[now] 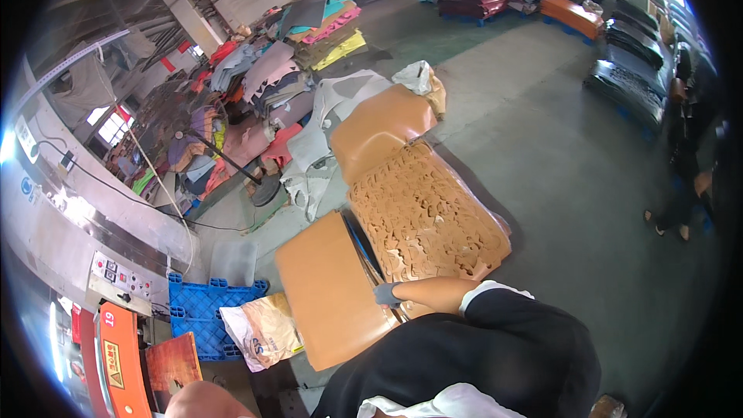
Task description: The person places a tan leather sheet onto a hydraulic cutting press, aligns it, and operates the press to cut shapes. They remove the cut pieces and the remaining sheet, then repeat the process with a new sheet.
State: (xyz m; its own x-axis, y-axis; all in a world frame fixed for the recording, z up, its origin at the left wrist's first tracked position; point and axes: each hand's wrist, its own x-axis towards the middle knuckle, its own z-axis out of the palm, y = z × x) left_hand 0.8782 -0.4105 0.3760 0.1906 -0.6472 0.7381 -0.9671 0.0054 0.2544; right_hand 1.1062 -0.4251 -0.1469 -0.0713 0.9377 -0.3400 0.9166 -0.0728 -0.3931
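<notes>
My right hand (386, 295), in a grey glove with bare fingertips, is closed at the right edge of a smooth tan leather-like sheet (329, 286). This sheet lies on top of a low stack. Just beyond the hand, a second stack (426, 217) carries tan sheets cut full of irregular holes. A narrow dark gap separates the two stacks. Farther off, a curved tan sheet (383, 124) drapes over the holed stack's far end. At the lower left edge, a bare part of my left arm (205, 401) shows, but my left hand is out of sight.
A blue plastic pallet (209, 310) and a printed white sack (263, 329) lie left of the smooth stack. An orange machine (121, 360) with a control panel (120, 279) stands at the left. Piles of coloured sheets (271, 77) fill the back left. A person (685, 147) stands at right.
</notes>
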